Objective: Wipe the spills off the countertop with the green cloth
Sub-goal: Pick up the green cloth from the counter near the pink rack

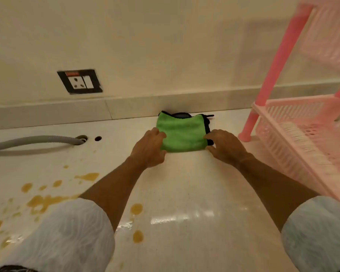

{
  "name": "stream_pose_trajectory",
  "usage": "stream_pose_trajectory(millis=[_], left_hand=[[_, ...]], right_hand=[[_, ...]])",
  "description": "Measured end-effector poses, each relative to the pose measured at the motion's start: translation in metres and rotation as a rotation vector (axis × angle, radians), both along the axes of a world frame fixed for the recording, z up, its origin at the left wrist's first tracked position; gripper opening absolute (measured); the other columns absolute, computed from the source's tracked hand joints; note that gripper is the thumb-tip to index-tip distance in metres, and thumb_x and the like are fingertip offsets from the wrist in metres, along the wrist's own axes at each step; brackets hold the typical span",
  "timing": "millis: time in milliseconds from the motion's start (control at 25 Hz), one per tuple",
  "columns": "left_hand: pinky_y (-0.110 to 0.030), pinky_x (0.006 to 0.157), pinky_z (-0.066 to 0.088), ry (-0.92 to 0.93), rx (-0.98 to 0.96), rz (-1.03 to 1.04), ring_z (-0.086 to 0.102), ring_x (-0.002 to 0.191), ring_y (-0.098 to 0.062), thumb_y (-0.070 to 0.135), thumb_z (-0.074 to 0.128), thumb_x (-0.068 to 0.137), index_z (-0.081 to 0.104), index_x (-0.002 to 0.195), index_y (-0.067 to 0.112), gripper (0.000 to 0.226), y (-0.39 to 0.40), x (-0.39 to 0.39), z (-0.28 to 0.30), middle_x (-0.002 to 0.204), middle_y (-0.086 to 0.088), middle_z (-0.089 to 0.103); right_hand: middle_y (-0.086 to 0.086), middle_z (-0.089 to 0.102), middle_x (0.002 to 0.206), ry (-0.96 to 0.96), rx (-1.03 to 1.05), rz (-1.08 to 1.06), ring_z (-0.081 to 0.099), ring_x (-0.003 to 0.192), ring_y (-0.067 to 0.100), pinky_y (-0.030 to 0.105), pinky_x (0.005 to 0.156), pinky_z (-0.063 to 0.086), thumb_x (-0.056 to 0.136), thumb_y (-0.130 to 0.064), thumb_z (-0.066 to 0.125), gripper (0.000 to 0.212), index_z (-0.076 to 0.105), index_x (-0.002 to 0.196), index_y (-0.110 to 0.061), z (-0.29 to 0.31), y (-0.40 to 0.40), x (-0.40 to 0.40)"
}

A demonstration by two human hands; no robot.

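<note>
A folded green cloth (182, 132) with black edging lies on the pale countertop (194, 193), close to the back wall. My left hand (148, 149) touches its near left corner, fingers on the cloth's edge. At the near right corner my right hand (225, 145) has its fingertips on the black trim. Whether either hand has closed on the cloth does not show. Brown-yellow spills (45, 202) spread over the counter's left side, with two round drops (136, 209) near my left forearm.
A pink plastic rack (302, 134) stands at the right, one leg just beside my right hand. A grey corrugated hose (37, 141) enters a hole in the counter at the left. A wall socket (80, 81) sits above it.
</note>
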State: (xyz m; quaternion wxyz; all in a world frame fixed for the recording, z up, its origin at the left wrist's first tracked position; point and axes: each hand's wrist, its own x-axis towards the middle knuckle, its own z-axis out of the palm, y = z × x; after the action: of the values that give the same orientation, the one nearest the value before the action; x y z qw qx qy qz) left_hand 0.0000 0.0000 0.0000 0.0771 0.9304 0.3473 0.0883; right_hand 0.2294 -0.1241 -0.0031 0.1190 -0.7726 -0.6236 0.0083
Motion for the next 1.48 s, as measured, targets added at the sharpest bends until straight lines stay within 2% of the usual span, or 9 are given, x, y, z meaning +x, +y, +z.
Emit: stream_pose_trajectory(millis=[160,360,520,640,840,920,1040,1160,1480], left_hand=[[-0.044,0.089,0.05,0.069,-0.031,-0.078,0.056,0.106,-0.03,0.011,0.062,0.083,0.064,0.119,0.01,0.035,0.02,0.017,-0.005,0.116,-0.011,0.061],[-0.041,0.081,0.053,0.253,0.012,-0.16,0.06,0.095,-0.027,0.014,0.067,0.081,0.071,0.106,0.017,0.026,0.038,0.018,0.001,0.105,-0.006,0.066],[-0.039,0.08,0.054,0.28,0.006,-0.164,0.063,0.094,-0.026,0.019,0.072,0.08,0.072,0.106,0.018,0.026,0.044,0.019,0.001,0.106,-0.005,0.07],[-0.04,0.085,0.055,0.264,-0.029,-0.174,0.065,0.095,-0.025,0.017,0.073,0.079,0.073,0.106,0.017,0.027,0.048,0.021,0.001,0.107,-0.006,0.072],[-0.038,0.083,0.054,0.21,-0.06,-0.17,0.065,0.093,-0.026,0.011,0.071,0.08,0.075,0.101,0.012,0.021,0.051,0.021,0.006,0.101,-0.009,0.074],[-0.034,0.082,0.056,0.132,-0.072,-0.17,0.069,0.088,-0.023,0.007,0.072,0.078,0.077,0.096,0.01,0.019,0.054,0.02,0.02,0.095,-0.008,0.077],[-0.028,0.079,0.057,0.024,-0.123,-0.109,0.07,0.075,-0.014,0.008,0.08,0.072,0.078,0.091,0.007,0.019,0.063,0.017,0.054,0.088,-0.007,0.078],[-0.016,0.066,0.051,-0.047,-0.139,-0.046,0.063,0.064,-0.002,0.01,0.083,0.071,0.078,0.09,0.01,0.02,0.071,0.011,0.093,0.077,-0.001,0.075],[-0.01,0.059,0.047,-0.127,-0.102,0.005,0.064,0.063,0.002,0.012,0.084,0.07,0.078,0.087,0.013,0.018,0.062,-0.029,0.194,0.066,0.012,0.067]], right_hand=[[0.012,0.068,0.114,-0.075,-0.086,0.104,0.061,0.103,0.03,0.041,0.089,0.049,0.089,-0.021,0.065,0.032,0.068,0.119,-0.01,0.0,0.016,0.014],[0.008,0.069,0.112,-0.113,-0.101,0.204,0.063,0.101,0.026,0.038,0.084,0.05,0.088,-0.025,0.069,0.031,0.071,0.117,-0.013,0.0,0.024,0.021],[0.005,0.072,0.1,-0.152,-0.132,0.262,0.064,0.089,0.023,0.035,0.076,0.05,0.088,-0.022,0.066,0.02,0.076,0.103,-0.013,0.001,0.03,0.026],[0.004,0.074,0.081,-0.141,-0.147,0.301,0.059,0.069,0.02,0.027,0.066,0.039,0.085,-0.015,0.066,0.01,0.075,0.083,-0.012,0.003,0.037,0.029],[0.002,0.077,0.083,-0.014,-0.126,0.26,0.053,0.065,0.012,0.024,0.071,0.042,0.082,-0.012,0.068,0.012,0.079,0.087,-0.012,0.008,0.041,0.03],[0.002,0.078,0.083,0.093,-0.098,0.211,0.059,0.063,0.008,0.021,0.071,0.048,0.079,-0.011,0.073,0.012,0.079,0.09,-0.011,0.021,0.043,0.032],[-0.006,0.073,0.071,0.228,-0.077,0.128,0.061,0.055,-0.004,0.005,0.057,0.042,0.075,-0.01,0.08,0.015,0.08,0.089,-0.013,0.054,0.052,0.04],[-0.013,0.07,0.065,0.315,-0.067,0.093,0.061,0.053,-0.008,0.004,0.045,0.041,0.072,-0.008,0.082,0.014,0.081,0.083,-0.016,0.094,0.06,0.042],[-0.011,0.074,0.065,0.338,-0.013,0.135,0.066,0.058,-0.004,0.005,0.051,0.045,0.073,-0.012,0.083,0.01,0.081,0.079,-0.019,0.202,0.056,0.013]])
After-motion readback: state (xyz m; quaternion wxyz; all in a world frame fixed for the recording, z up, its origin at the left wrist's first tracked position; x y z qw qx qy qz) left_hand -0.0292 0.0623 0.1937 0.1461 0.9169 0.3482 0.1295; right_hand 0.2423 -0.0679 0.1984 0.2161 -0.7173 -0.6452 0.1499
